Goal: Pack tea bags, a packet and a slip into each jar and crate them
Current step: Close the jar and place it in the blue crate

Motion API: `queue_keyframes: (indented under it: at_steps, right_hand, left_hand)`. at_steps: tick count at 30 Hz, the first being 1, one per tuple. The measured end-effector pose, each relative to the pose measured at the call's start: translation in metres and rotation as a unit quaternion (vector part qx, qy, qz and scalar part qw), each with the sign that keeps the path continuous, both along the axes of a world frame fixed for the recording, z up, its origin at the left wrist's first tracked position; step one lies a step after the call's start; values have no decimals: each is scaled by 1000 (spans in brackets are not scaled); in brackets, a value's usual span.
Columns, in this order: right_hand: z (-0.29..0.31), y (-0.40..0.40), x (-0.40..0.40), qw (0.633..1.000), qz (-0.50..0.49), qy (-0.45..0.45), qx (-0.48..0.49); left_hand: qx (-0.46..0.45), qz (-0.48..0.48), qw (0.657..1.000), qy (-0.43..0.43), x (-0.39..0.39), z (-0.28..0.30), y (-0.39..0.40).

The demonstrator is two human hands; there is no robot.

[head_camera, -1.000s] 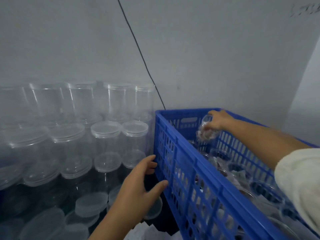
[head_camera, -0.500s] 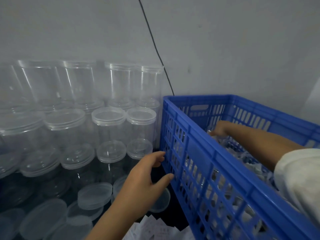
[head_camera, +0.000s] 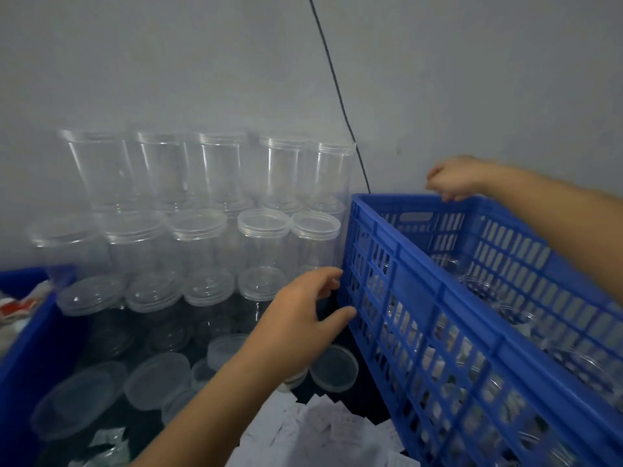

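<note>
blue slatted crate (head_camera: pixel 421 298) | upright, right | clear jars (head_camera: pixel 499 291) inside, contents blurred
</note>
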State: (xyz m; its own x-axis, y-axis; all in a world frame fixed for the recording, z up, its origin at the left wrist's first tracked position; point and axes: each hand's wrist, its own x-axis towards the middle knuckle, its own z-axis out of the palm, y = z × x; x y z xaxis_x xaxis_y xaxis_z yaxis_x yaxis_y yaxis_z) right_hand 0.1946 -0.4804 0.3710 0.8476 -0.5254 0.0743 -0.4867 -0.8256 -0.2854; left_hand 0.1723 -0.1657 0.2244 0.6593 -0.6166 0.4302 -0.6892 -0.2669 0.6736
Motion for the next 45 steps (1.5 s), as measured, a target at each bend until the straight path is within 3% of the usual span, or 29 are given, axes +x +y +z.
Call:
queue_keyframes:
  at_steps: [4,9,13,17,21,30,40,45]
  right_hand:
    - [43,79,-3,989,80,-128,13]
    - [57,196,7,964,193,-183,-1]
    - [32,284,30,948,267,-173,-15]
    - [-16,357,64,936,335,-106,-15]
    - [-53,413,97,918,381,-73,-85]
    - [-92,468,157,951,256,-65,-160]
    - [-96,484,181,954,221,-84,-182]
    - [-83,486,167,953,241,-124,-138]
  left_hand:
    - [16,27,999,-25,-12,19,36]
    - [49,71,995,-47,-17,38,102]
    - [80,121,989,-40,-15,35,163]
    - [97,161,981,-53,-13,20,211]
    - [91,185,977,-55,-14,11,242]
    - [84,224,970,-40,-9,-10,276]
    - [63,224,971,-47,-9,-22,283]
    - [48,250,965,-57,-10,-22,285]
